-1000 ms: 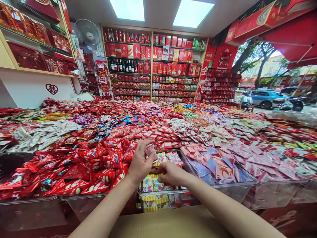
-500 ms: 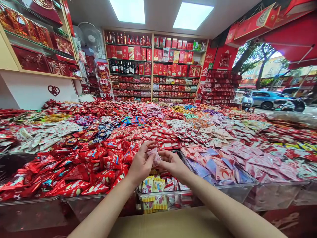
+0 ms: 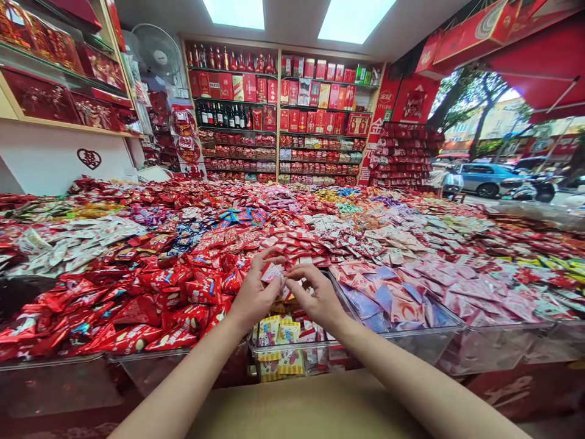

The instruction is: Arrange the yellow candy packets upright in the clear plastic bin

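Observation:
My left hand (image 3: 256, 291) is closed round a small pink-and-white candy packet (image 3: 272, 274), its thumb pressed against the wrapper. From the other side my right hand (image 3: 316, 297) meets it, curled fingers and thumb pinching at the packet's right edge. Both hands hover over a clear plastic bin (image 3: 301, 346) of yellow-and-white packets (image 3: 278, 332). Red glossy candy bags (image 3: 173, 305) are heaped just left of my left hand. Pink and lilac packets (image 3: 388, 292) fill the bin to the right of my right hand.
A wide bank of loose wrapped sweets (image 3: 292, 207) stretches to the back. Shelves (image 3: 278, 122) of bottles and red boxes line the rear wall. Brown cardboard (image 3: 311, 402) lies in front below my forearms. A fan (image 3: 158, 55) is at the back left; a street with a car opens right.
The view has shifted slightly. The packet has turned in my fingers and now shows more of its patterned side. My right fingers have moved a little along its edge.

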The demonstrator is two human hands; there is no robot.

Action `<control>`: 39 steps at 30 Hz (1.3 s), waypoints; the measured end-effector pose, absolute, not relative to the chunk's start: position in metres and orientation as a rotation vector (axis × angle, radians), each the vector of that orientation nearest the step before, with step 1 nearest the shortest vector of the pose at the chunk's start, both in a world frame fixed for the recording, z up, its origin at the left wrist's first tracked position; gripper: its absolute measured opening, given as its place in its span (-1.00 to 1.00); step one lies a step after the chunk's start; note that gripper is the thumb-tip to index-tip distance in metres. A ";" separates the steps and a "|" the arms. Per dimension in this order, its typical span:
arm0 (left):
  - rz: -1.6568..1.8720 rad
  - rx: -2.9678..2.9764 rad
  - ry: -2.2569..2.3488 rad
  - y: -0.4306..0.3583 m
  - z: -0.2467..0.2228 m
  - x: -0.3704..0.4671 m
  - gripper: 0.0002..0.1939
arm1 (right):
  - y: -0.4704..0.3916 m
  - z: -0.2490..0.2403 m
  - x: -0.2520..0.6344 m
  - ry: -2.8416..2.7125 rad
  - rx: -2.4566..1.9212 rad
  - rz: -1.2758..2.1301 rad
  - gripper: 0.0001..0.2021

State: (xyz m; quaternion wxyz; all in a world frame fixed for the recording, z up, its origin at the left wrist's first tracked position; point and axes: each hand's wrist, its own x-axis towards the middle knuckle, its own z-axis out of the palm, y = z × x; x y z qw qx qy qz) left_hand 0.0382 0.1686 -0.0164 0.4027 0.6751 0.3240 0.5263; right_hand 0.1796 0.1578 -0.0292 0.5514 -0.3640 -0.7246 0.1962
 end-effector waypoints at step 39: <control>1.320 2.250 1.025 0.174 -0.024 0.037 -0.74 | 0.197 -0.011 0.218 -2.080 -2.095 0.203 -0.75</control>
